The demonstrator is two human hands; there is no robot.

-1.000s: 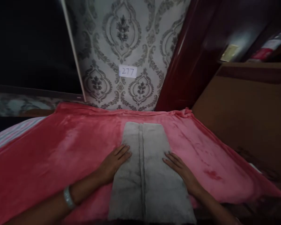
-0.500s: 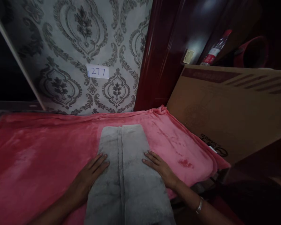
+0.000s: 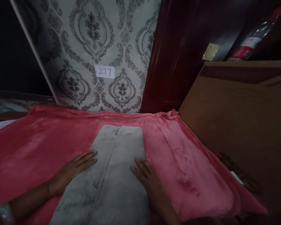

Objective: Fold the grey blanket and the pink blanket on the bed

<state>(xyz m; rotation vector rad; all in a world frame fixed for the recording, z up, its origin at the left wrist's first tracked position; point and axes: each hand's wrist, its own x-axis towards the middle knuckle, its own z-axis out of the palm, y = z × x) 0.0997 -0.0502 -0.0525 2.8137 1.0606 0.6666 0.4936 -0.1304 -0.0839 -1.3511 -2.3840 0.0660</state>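
Observation:
A grey plush cloth [image 3: 117, 175], folded lengthwise into a long strip with a seam down its middle, lies in front of me. Under it spreads a pink plush blanket [image 3: 192, 168]. My left hand [image 3: 72, 170] rests on the strip's left edge, fingers stretched out and flat. On the opposite edge lies my right hand [image 3: 150, 181], its fingers also extended and slightly spread. Neither hand grips the cloth. The near end of the grey strip runs out of the bottom of the view.
A large cardboard box [image 3: 236, 118] stands along the right side, with a plastic bottle [image 3: 248, 43] behind its top edge. At the back are a patterned wall with a paper label [image 3: 105, 71] reading 277 and a dark red wooden panel [image 3: 164, 62]. A dark screen-like panel [image 3: 14, 56] is at left.
The view has shifted and turned, so the box looks nearer. Both hands stay flat on the edges of the grey cloth, whose near part now slants to the left; the halves' gap looks narrower.

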